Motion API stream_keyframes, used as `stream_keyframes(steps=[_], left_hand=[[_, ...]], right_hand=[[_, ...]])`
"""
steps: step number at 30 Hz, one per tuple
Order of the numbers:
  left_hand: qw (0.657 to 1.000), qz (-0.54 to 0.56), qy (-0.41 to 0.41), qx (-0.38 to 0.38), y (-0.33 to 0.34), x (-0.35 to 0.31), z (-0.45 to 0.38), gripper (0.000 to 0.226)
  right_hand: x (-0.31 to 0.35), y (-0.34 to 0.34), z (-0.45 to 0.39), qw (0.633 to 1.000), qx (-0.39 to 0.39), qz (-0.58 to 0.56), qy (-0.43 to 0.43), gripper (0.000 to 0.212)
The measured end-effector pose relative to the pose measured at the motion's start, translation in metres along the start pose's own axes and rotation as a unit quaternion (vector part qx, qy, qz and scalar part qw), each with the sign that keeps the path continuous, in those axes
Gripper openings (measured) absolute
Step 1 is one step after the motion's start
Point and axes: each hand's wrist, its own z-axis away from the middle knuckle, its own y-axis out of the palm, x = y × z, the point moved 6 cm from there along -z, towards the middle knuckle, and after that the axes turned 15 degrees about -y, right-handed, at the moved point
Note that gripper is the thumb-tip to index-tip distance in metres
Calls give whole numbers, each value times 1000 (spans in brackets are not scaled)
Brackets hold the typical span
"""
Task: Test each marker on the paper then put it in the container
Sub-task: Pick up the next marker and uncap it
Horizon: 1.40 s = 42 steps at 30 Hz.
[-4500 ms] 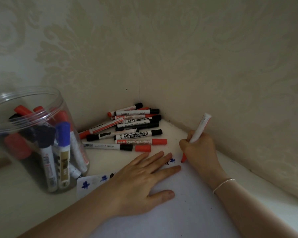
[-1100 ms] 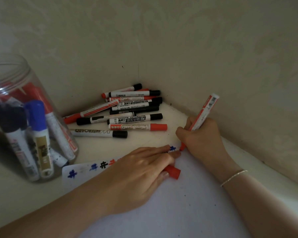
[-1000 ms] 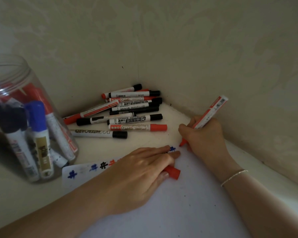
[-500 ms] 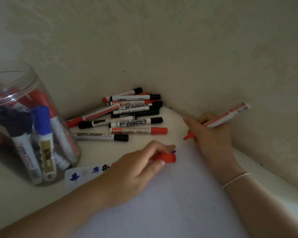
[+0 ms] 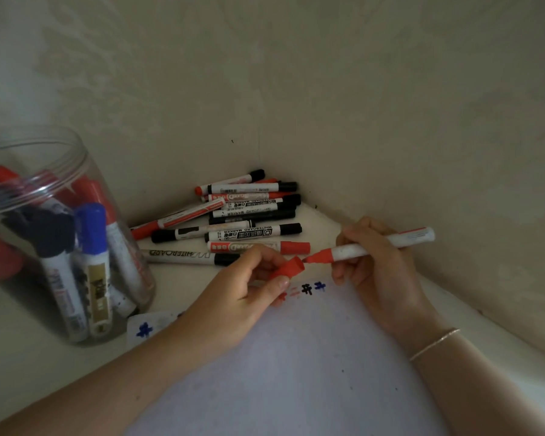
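Note:
My right hand (image 5: 379, 272) grips a white marker with a red tip (image 5: 375, 245), held almost level above the white paper (image 5: 296, 366). My left hand (image 5: 243, 291) pinches its red cap (image 5: 288, 268), whose open end sits just at the marker's tip. Small blue, black and red test marks (image 5: 307, 287) run along the paper's far edge. A clear plastic container (image 5: 54, 234) stands at the left with several markers upright in it. A pile of capped markers (image 5: 233, 218) lies in the corner.
Two wallpapered walls meet behind the marker pile (image 5: 258, 146) and close off the back and right. The pale tabletop (image 5: 19, 366) shows in front of the container. A thin bracelet (image 5: 434, 343) is on my right wrist.
My right hand lifted the marker off the paper and tipped it level. My left hand left the paper, picked up the red cap and brought it to the tip.

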Motion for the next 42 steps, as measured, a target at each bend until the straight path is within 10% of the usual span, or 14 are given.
stream_keyframes(steps=[22,33,37,42], left_hand=[[998,-54,-7,-42,-3,6,-2,11],[994,-103,6,20,5,2,2,23],[992,-126,10,9,4,1,3,25],[991,-131,3,-3,1,4,3,23]], right_hand=[[3,-4,0,999,-13,34,1,28],[-4,13,7,992,107,5,69,49],[1,-1,1,997,5,76,-4,11],[6,3,3,969,20,232,-85,29]])
